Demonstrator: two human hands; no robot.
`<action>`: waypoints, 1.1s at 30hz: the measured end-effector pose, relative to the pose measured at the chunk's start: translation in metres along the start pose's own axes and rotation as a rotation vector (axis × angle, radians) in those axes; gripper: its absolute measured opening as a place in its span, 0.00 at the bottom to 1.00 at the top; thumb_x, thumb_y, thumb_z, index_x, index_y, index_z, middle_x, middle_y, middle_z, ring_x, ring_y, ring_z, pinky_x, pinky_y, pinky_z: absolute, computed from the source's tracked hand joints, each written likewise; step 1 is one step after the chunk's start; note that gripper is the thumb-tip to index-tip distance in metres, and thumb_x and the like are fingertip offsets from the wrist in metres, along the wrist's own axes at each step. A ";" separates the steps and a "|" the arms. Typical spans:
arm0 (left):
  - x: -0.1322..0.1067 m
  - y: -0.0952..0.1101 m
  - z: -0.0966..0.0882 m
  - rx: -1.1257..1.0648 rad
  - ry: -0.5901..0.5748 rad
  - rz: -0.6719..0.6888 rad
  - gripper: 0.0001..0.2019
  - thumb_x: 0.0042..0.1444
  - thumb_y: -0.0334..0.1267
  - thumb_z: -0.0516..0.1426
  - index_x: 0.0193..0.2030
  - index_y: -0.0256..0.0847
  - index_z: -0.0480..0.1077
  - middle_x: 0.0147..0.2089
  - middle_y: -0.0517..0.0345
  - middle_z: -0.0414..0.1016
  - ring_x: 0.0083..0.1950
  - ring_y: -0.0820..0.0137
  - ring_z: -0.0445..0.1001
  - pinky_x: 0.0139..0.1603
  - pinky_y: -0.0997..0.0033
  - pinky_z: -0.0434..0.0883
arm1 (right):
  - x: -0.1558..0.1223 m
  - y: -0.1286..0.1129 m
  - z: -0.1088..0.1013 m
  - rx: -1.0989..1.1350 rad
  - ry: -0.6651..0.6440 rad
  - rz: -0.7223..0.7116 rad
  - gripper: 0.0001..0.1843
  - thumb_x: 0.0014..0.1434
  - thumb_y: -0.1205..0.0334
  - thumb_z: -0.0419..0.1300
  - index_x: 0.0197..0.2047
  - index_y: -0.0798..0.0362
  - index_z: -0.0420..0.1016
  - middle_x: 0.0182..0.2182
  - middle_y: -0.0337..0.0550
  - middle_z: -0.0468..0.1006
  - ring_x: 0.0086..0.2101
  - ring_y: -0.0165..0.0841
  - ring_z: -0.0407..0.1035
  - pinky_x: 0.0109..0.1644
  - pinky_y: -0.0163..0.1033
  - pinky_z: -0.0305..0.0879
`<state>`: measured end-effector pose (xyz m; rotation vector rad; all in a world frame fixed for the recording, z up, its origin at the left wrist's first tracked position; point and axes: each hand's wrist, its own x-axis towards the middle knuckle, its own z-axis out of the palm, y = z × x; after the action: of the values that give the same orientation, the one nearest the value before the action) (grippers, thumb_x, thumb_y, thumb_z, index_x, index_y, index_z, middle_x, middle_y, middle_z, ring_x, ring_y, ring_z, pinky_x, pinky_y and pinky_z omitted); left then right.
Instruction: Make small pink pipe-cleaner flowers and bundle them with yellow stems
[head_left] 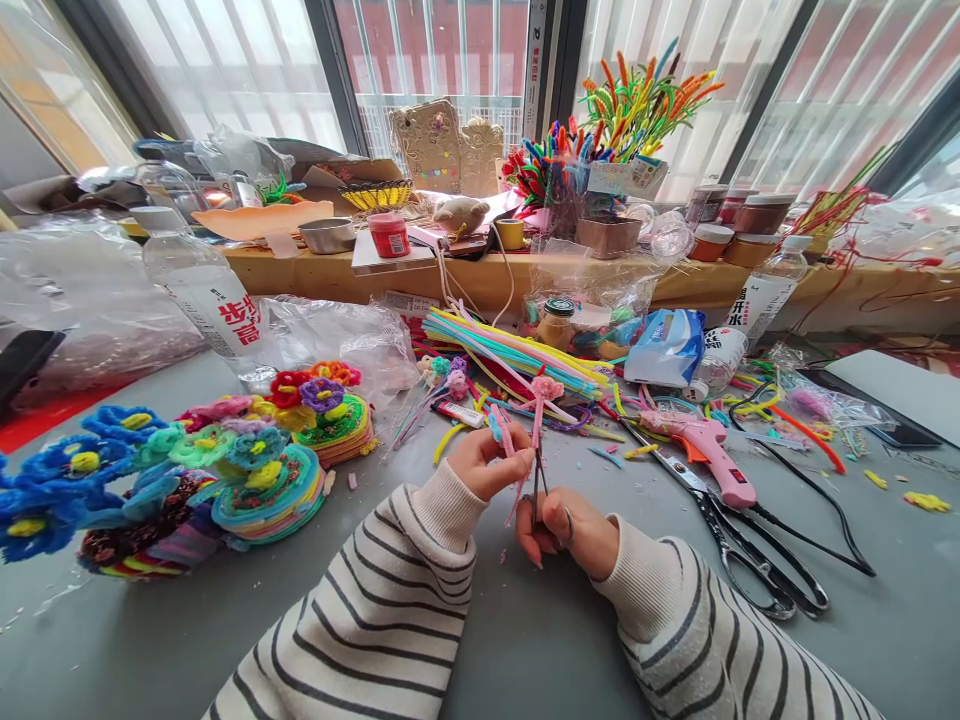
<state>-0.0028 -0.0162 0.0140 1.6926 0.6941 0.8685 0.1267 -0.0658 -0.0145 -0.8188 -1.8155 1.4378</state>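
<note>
My left hand is closed around the pink stem of a pipe cleaner flower, whose curled pink head points up above the fingers. A pale blue and pink fuzzy piece also shows at those fingers. In my right hand is a small pair of dark scissors, blades upward beside the pink stem; whether the blades touch it I cannot tell. Just beyond my hands lies a bundle of pastel pipe cleaners. To the right are a pink glue gun and large black-handled scissors.
Pipe cleaner flower pots stand at the left, near a tilted water bottle. A blue and white packet lies right of the bundle. The glue gun's black cord loops across the right side. A crowded ledge runs along the windows.
</note>
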 end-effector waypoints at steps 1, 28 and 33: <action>0.000 0.000 0.000 0.018 -0.018 0.004 0.08 0.44 0.37 0.51 0.20 0.37 0.58 0.19 0.63 0.56 0.23 0.78 0.56 0.25 0.75 0.57 | 0.000 0.001 0.000 0.007 0.007 -0.005 0.38 0.44 0.31 0.33 0.12 0.57 0.60 0.10 0.33 0.52 0.14 0.22 0.47 0.17 0.31 0.44; -0.002 0.001 0.001 0.019 -0.023 0.042 0.08 0.45 0.37 0.51 0.20 0.36 0.58 0.19 0.63 0.58 0.23 0.77 0.57 0.26 0.75 0.57 | 0.000 0.001 0.000 -0.007 0.051 -0.050 0.37 0.47 0.33 0.34 0.09 0.56 0.57 0.08 0.34 0.51 0.12 0.21 0.47 0.16 0.31 0.44; -0.002 -0.001 0.000 0.012 -0.030 0.057 0.08 0.45 0.37 0.51 0.19 0.37 0.58 0.20 0.63 0.57 0.24 0.77 0.56 0.27 0.75 0.56 | -0.002 -0.002 0.001 0.020 0.017 -0.015 0.39 0.44 0.30 0.32 0.13 0.57 0.60 0.09 0.33 0.51 0.13 0.21 0.46 0.16 0.30 0.43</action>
<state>-0.0038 -0.0174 0.0128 1.7399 0.6339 0.8786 0.1267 -0.0679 -0.0126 -0.8032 -1.7882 1.4328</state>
